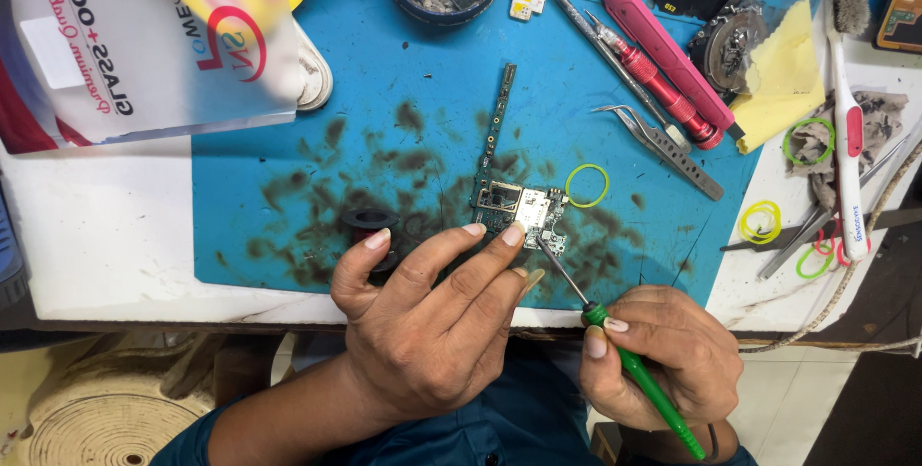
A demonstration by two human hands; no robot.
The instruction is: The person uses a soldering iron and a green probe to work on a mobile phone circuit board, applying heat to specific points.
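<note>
**Fine tip on a small board, 2 hands close in**

The right hand is closed around a green-handled screwdriver, its thin metal shaft slanting up-left so the tip meets the lower right edge of the circuit board. The left hand holds nothing; its fingertips press down on the board's near edge, pinning it flat to the blue work mat.

The board lies near the middle of the mat, its narrow strip running away from the person. Just right of the board is a yellow rubber band; farther right, tweezers and a red screwdriver. Left of the board sits a black ring, by the left thumb.

Risks, as I judge them: the tip could skid off its seat and gouge neighbouring parts if the shaft tilts; the board could pivot under uneven fingertip pressure; a freed part could vanish into the mat's dark smudges.
</note>
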